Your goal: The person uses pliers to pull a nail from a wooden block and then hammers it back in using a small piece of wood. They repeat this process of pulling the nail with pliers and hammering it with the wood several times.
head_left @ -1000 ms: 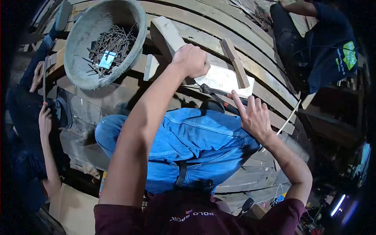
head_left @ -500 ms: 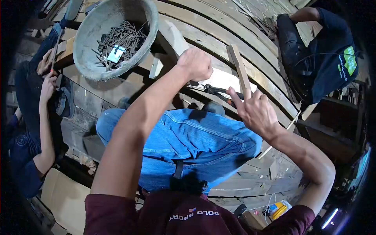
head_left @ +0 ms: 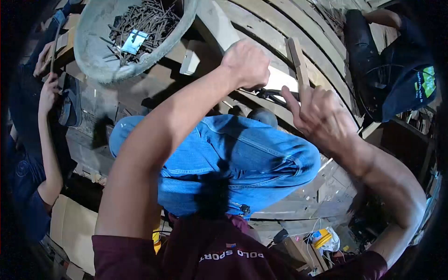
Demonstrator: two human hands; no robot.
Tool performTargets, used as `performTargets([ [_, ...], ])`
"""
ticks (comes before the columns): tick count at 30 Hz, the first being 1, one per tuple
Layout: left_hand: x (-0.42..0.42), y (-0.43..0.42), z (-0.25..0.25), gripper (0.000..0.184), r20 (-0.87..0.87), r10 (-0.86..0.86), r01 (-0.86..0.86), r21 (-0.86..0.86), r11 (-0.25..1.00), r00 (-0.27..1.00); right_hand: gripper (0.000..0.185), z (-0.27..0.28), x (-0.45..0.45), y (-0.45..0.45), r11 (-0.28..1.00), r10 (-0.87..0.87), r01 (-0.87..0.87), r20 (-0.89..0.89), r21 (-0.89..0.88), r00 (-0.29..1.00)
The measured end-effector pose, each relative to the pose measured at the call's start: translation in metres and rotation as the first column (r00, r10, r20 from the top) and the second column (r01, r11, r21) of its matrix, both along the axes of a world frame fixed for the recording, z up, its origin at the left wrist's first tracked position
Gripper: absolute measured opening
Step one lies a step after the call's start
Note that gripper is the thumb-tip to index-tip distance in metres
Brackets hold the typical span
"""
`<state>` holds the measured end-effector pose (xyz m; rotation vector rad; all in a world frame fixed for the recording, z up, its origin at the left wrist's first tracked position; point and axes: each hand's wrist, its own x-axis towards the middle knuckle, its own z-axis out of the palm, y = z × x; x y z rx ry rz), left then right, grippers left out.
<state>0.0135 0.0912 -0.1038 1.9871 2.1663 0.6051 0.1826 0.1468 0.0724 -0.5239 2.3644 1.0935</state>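
My left hand [head_left: 246, 64] is a closed fist above the pale planks; whatever it grips is hidden beneath the fingers. My right hand [head_left: 326, 114] is closed around the handles of dark pliers [head_left: 270, 93], thumb along the near side. The pliers' head points left and ends under my left fist. A narrow wooden stick [head_left: 296, 58] stands out beyond my right knuckles, its lower end hidden behind the fingers; I cannot tell whether the hand holds it too. Under both arms are my legs in blue jeans [head_left: 252, 149].
A grey basin [head_left: 88, 56] of rusty nails [head_left: 147, 28] with a small pale packet [head_left: 135, 42] stands at upper left. One person's hands [head_left: 49, 91] hold a thin tool at far left. Another person [head_left: 396, 70] sits at upper right. A cardboard piece [head_left: 74, 233] lies lower left.
The view has shifted, so the basin sits higher and further left. Both my hands appear further right, and my right hand slightly lower. Their grips look the same.
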Motion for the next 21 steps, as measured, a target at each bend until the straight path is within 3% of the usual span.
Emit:
performTargets([
  [4,-0.004,0.000,0.000,0.031,-0.017,-0.045,0.045,0.000,0.999,0.999,0.048,0.001,-0.012,-0.005,0.998,-0.069,0.069,0.062,-0.012,0.996],
  [8,-0.004,0.001,0.005,0.032,-0.036,-0.065,0.063,-0.057,0.996,0.997,0.044,-0.004,-0.019,-0.003,0.999,0.042,-0.042,-0.005,-0.011,0.999],
  [9,-0.004,0.001,0.008,0.032,-0.025,-0.070,0.067,-0.085,0.994,0.997,0.035,-0.003,-0.021,-0.004,0.998,0.061,-0.061,-0.021,-0.011,0.998],
  [14,-0.006,0.001,0.008,0.030,0.021,-0.081,0.082,-0.091,0.992,0.997,0.022,-0.004,-0.032,-0.006,0.980,0.198,-0.198,0.024,0.025,0.980],
  [18,-0.007,0.000,0.014,0.025,0.013,-0.092,0.093,-0.153,0.984,0.996,0.025,-0.011,-0.032,-0.010,0.989,0.139,-0.140,0.026,0.040,0.990],
  [21,-0.009,0.000,0.014,0.022,0.000,-0.125,0.124,-0.142,0.982,0.992,0.028,-0.003,-0.038,-0.006,0.976,0.218,-0.217,0.040,-0.035,0.975],
])
